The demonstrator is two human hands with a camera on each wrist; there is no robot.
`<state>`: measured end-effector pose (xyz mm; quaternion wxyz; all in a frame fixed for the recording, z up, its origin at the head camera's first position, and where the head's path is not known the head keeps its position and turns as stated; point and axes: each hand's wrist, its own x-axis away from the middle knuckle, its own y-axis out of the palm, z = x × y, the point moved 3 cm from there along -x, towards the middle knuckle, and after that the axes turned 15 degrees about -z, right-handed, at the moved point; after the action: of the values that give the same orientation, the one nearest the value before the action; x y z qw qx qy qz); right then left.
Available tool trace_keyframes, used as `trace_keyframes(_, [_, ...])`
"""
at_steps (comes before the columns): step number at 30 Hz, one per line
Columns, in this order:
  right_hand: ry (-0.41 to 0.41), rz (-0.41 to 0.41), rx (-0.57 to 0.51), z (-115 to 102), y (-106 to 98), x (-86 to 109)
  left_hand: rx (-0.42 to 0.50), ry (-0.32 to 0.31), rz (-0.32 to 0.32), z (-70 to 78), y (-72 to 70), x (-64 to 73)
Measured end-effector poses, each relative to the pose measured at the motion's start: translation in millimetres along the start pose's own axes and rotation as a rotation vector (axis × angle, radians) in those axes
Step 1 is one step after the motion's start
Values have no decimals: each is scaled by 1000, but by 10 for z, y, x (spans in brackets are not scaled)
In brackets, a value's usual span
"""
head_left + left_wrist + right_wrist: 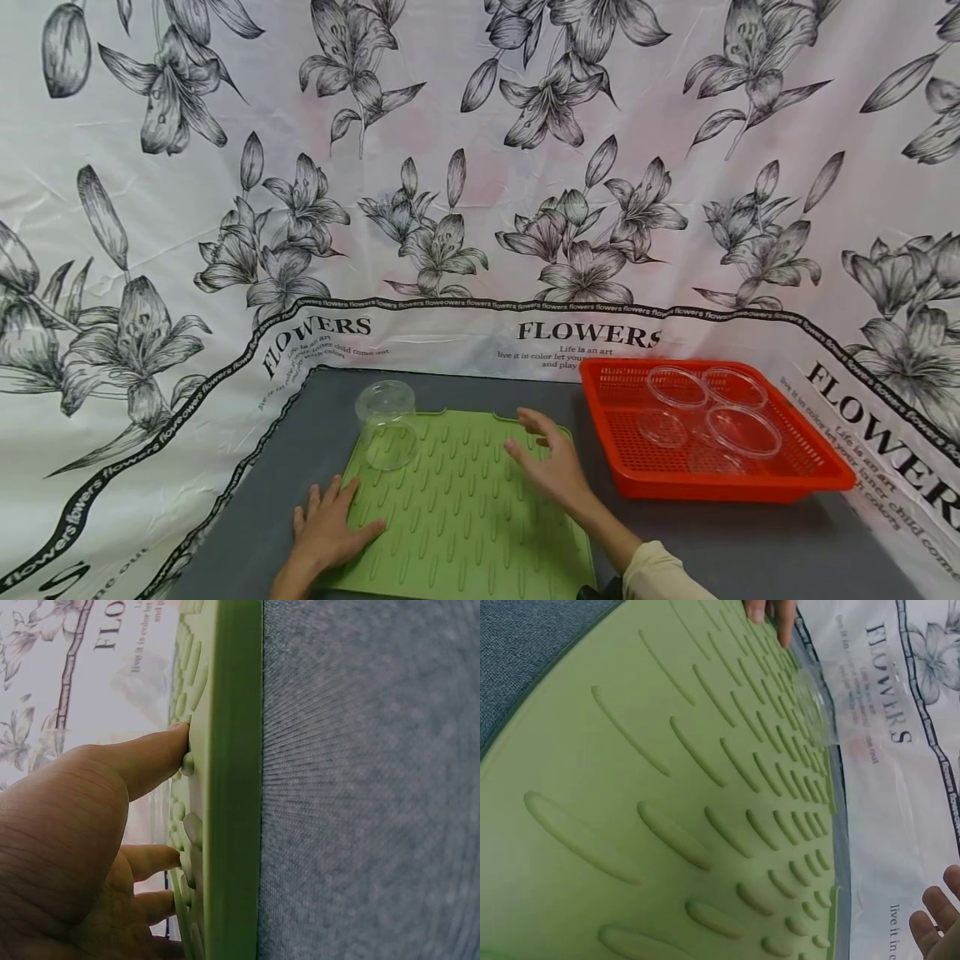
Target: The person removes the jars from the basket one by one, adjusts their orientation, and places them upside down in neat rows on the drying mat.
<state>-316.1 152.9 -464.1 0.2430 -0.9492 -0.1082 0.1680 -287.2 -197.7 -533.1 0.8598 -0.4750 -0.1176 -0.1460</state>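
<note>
A green mat (pixel 465 508) with raised oblong ridges lies in front of me. My left hand (pixel 326 533) rests on its near left part, fingers spread; the left wrist view shows the thumb (pixel 154 757) and fingertips touching the ridged surface. At the mat's far left corner stands a clear round plastic container (pixel 388 427), just beyond the left fingertips. Above the mat's right side my right hand (pixel 553 467) hovers with loosely bent fingers and nothing in them. In the right wrist view its fingers (pixel 937 911) show at the lower right, apart from the mat.
A red basket (pixel 626 482) with perforated walls stands at the back right of the dark grey table (pixel 277 467). Inside it sit several clear round containers (pixel 742 431). A white floral cloth (pixel 450 337) hangs behind the table and along its sides.
</note>
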Motion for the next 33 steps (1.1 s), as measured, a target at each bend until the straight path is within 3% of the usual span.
trace_keyframes(11, [-10, 18, 45, -34, -213, 37, 5, 10, -11, 1, 2, -5])
trace_keyframes(22, [8, 16, -13, -41, -476, 109, -10, 4, -19, 2, -17, 18])
trace_keyframes(33, [-19, 85, 101, 21, -701, 210, 3, 2, -24, 17, -24, 19])
